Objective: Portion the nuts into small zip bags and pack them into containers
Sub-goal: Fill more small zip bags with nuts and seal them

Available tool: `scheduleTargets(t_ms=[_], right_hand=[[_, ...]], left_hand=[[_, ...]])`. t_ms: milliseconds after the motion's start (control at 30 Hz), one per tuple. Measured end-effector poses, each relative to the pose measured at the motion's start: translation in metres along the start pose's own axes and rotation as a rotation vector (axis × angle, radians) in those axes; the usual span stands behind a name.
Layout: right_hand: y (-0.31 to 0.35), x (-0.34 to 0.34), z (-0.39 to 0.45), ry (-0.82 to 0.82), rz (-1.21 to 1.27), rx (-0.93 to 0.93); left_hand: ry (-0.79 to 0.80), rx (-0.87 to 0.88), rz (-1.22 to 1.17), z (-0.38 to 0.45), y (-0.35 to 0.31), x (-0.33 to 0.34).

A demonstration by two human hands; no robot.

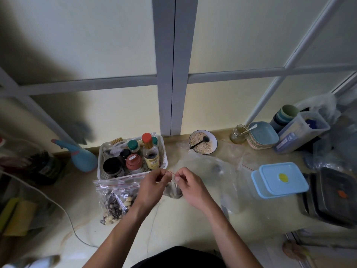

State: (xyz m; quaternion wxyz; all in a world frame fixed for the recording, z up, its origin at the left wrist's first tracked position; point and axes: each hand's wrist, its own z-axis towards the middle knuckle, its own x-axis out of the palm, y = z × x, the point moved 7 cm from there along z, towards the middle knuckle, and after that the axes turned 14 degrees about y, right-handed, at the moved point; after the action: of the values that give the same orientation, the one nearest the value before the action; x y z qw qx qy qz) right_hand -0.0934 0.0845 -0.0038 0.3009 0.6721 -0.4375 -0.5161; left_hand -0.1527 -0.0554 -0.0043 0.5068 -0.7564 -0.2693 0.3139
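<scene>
Hands, left hand and right hand, pinch a small zip bag of nuts by its red strip, seemingly sealing it above the table.

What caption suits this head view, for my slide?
Both hands pinch a small clear zip bag's red seal beside filled nut bags.

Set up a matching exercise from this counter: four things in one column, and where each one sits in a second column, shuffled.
Things:
1. small zip bag
2. black spoon
3. filled zip bags
4. blue-lidded container

Places:
A. in the bowl of crumbs
B. right of both hands
C. in front of the white basket
D. between the left hand and right hand

Pairs: 1-D, 2-A, 3-C, 4-B
</scene>
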Motion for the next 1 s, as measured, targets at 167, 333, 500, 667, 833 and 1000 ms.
scheduleTargets(t_ms=[167, 333, 500, 667, 833, 1000], right_hand=[[0.0, -0.006, -0.001, 0.006, 0.05, -0.005], [0.001, -0.006, 0.0, 0.01, -0.021, -0.014], [-0.002, 0.0, -0.001, 0.036, -0.065, 0.016], [-0.002, 0.002, -0.001, 0.031, -0.004, 0.006], [-0.005, -0.003, -0.001, 0.04, 0.029, -0.003], [-0.002, -0.009, -0.005, -0.019, -0.048, -0.052]], left_hand=[[-0.065, -0.015, -0.143, -0.003, 0.004, -0.007], [-0.006, -0.052, -0.193, -0.002, 0.008, 0.0], [0.095, -0.037, -0.192, -0.003, 0.004, 0.009], [-0.027, -0.065, -0.238, -0.006, 0.008, 0.003], [-0.086, -0.106, -0.281, -0.007, 0.017, -0.003], [-0.026, -0.066, -0.24, -0.006, 0.01, 0.0]])
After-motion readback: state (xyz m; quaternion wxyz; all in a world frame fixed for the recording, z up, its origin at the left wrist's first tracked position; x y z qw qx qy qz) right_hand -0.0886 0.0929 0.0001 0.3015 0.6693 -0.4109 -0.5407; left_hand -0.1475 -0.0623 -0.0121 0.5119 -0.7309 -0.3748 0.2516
